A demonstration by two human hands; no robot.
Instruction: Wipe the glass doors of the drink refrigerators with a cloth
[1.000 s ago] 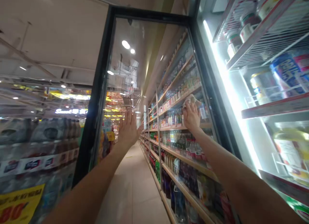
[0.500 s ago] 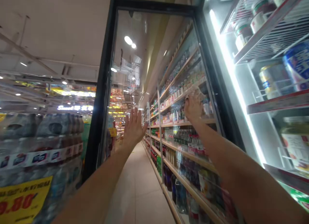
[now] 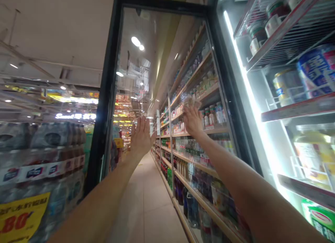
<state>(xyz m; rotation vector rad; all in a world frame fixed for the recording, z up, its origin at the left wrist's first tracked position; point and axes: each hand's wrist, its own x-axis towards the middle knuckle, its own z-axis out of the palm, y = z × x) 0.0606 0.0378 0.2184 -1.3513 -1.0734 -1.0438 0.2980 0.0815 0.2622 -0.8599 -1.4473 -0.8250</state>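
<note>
Left grip (image 3: 141,139) spreads flat on glass (image 3: 146,75); right grip (image 3: 193,122) holds a cloth (image 3: 188,101).

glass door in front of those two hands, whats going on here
Someone is at a dark-framed glass door, both arms stretched toward it. The right hand holds what looks like a pale cloth up at the glass. The left hand is raised open, with nothing visible in it. To the right are lit, stocked shelves.
</note>
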